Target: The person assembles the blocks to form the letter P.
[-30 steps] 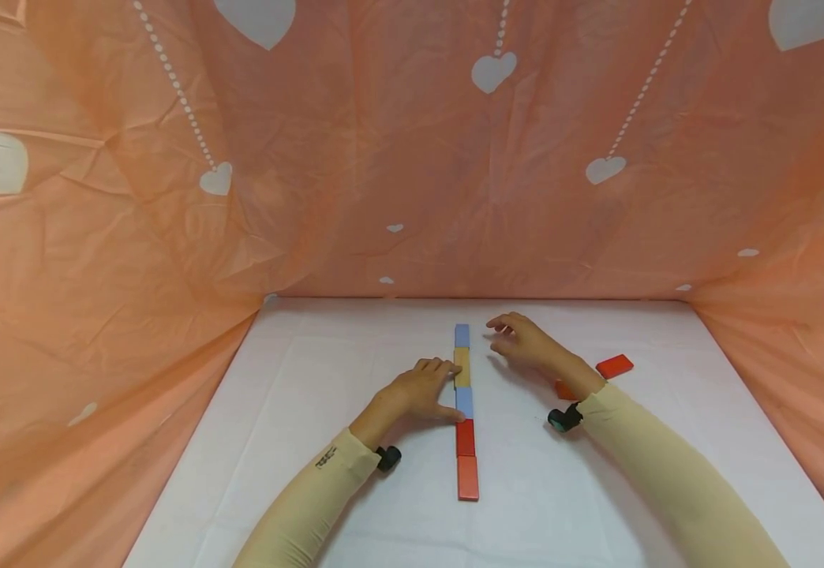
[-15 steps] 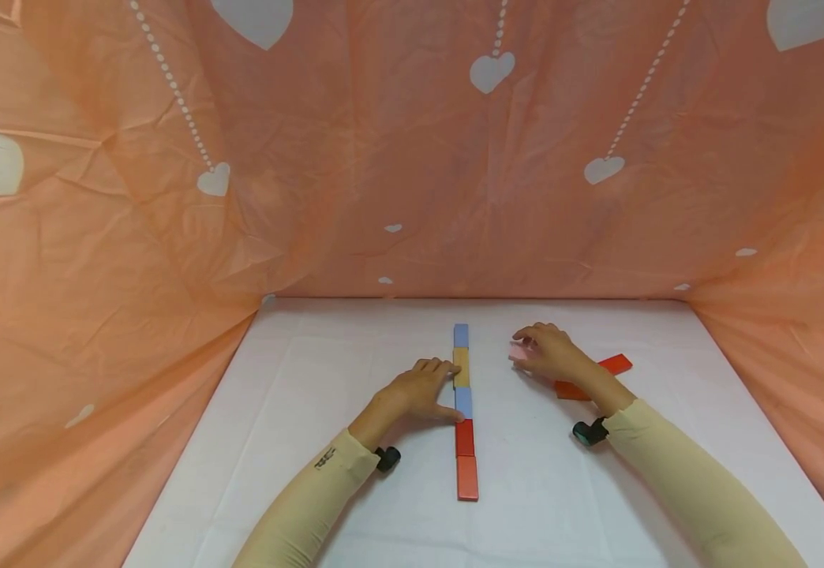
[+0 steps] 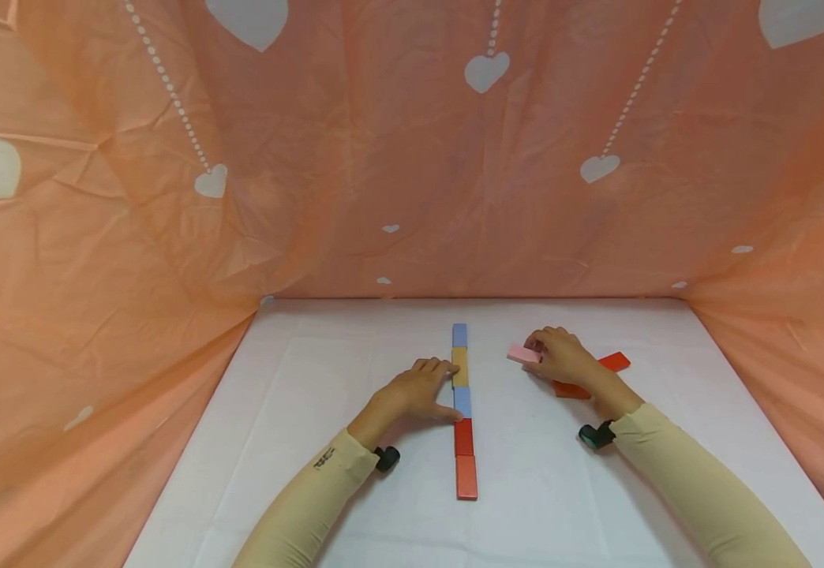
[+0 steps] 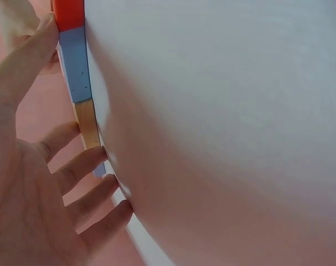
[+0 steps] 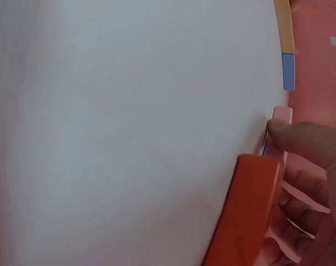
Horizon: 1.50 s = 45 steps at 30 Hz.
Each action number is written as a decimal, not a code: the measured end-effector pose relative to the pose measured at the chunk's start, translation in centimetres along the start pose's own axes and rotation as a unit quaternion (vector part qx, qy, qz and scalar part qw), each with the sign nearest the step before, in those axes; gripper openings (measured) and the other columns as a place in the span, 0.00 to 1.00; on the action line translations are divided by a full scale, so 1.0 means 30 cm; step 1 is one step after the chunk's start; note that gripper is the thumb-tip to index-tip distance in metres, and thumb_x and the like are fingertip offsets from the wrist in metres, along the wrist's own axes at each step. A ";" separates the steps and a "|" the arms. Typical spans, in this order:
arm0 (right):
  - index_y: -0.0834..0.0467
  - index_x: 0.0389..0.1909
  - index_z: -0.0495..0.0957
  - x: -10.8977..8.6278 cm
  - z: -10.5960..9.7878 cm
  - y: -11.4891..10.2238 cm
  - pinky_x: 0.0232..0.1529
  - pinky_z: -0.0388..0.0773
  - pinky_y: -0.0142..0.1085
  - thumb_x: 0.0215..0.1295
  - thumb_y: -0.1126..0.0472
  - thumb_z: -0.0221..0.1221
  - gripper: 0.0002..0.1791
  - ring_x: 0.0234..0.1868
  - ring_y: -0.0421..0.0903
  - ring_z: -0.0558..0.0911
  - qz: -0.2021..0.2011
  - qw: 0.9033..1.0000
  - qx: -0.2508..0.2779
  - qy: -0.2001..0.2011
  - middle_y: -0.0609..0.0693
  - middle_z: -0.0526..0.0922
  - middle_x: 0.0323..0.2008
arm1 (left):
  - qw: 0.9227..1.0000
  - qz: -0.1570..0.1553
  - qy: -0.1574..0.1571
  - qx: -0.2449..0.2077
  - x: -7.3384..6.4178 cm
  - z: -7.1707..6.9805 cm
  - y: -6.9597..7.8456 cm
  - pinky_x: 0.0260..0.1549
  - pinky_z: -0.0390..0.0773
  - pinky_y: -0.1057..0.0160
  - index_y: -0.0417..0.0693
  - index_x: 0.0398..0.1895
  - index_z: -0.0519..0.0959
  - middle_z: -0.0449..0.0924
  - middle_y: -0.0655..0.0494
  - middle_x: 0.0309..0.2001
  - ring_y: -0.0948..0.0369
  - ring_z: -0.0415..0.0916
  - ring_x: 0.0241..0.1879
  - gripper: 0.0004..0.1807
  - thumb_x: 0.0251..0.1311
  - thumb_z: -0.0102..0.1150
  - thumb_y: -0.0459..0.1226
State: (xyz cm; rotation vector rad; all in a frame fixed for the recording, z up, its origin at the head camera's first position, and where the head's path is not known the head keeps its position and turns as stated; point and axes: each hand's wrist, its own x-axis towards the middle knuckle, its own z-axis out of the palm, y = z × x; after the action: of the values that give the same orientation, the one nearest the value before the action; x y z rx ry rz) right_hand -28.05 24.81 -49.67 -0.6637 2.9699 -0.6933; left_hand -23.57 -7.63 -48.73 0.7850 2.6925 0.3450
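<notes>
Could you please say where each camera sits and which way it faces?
Head: on the head, facing forward and down at the block row; left hand and right hand show.
Left wrist: on that wrist, facing the row; left hand shows.
Right wrist: likewise, facing the pink block; right hand shows.
Wrist views share the yellow block.

Head view: from high over near side, facing far and down; widest, farthest off, taking in table [image 3: 554,489], curtain [image 3: 426,158], left grip [image 3: 417,392] and right grip [image 3: 559,355]. Left wrist view: close by left grip, facing far and right. Right wrist view: close by right grip, facing far and left. Wrist views share yellow block [image 5: 284,27] and far blue block [image 5: 288,72]; head shows both too.
</notes>
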 end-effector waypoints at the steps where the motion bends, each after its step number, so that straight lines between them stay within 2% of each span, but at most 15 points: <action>1: 0.62 0.51 0.83 0.001 0.001 -0.001 0.55 0.73 0.58 0.64 0.55 0.76 0.21 0.49 0.58 0.77 0.001 1.000 0.001 -0.001 0.57 0.84 0.46 | 1.000 0.000 0.000 -0.001 -0.002 -0.001 0.000 0.72 0.72 0.47 0.52 0.81 0.64 0.66 0.49 0.77 0.48 0.63 0.77 0.51 0.61 0.73 0.63; 5: 0.63 0.51 0.82 0.004 -0.003 -0.004 0.57 0.74 0.59 0.65 0.57 0.75 0.20 0.48 0.57 0.78 0.003 1.000 0.014 -0.006 0.57 0.84 0.46 | 1.000 -0.004 -0.002 -0.004 -0.007 -0.003 0.003 0.72 0.72 0.47 0.53 0.82 0.63 0.66 0.49 0.77 0.48 0.63 0.77 0.51 0.62 0.73 0.63; 13: 0.65 0.54 0.81 0.021 0.003 -0.004 0.58 0.79 0.56 0.67 0.61 0.73 0.19 0.48 0.56 0.78 -0.001 0.998 0.049 -0.025 0.58 0.83 0.47 | 1.000 -0.007 -0.004 -0.007 -0.006 -0.005 0.005 0.72 0.72 0.47 0.54 0.82 0.63 0.66 0.49 0.78 0.49 0.63 0.76 0.51 0.62 0.73 0.63; 18: 0.66 0.56 0.81 0.046 0.014 -0.017 0.59 0.80 0.55 0.68 0.62 0.73 0.21 0.49 0.57 0.78 -0.007 0.997 0.067 -0.030 0.59 0.82 0.49 | 1.000 -0.008 -0.006 -0.009 -0.006 -0.004 0.004 0.72 0.72 0.47 0.54 0.82 0.63 0.66 0.50 0.77 0.49 0.63 0.76 0.51 0.61 0.73 0.63; 29: 0.66 0.59 0.81 0.121 0.042 -0.049 0.62 0.79 0.55 0.69 0.69 0.69 0.19 0.53 0.59 0.77 0.013 0.991 0.127 -0.036 0.61 0.80 0.53 | 1.000 -0.012 -0.008 -0.006 -0.004 -0.010 0.007 0.72 0.72 0.47 0.54 0.82 0.63 0.66 0.50 0.78 0.49 0.63 0.77 0.51 0.61 0.73 0.63; 37: 0.68 0.57 0.81 0.172 0.046 -0.076 0.62 0.78 0.57 0.69 0.70 0.67 0.17 0.53 0.60 0.78 -0.015 0.992 0.121 -0.024 0.63 0.80 0.53 | 1.000 -0.014 -0.006 0.003 -0.002 -0.003 0.005 0.73 0.72 0.49 0.55 0.82 0.64 0.66 0.51 0.78 0.50 0.63 0.76 0.51 0.61 0.73 0.64; 45: 0.68 0.55 0.82 0.219 0.057 -0.096 0.63 0.76 0.57 0.70 0.71 0.65 0.14 0.53 0.60 0.78 -0.023 0.992 0.125 -0.021 0.64 0.80 0.52 | 1.000 -0.012 -0.003 0.010 -0.002 -0.001 0.000 0.73 0.72 0.49 0.54 0.81 0.64 0.66 0.50 0.78 0.50 0.63 0.77 0.50 0.61 0.73 0.64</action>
State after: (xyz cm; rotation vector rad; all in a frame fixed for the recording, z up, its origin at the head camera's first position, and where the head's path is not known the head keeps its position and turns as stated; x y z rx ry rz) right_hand -32.69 19.08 -49.51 -0.7188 2.7712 -1.0200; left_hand -23.53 -7.67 -48.68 0.7583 2.7004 0.3100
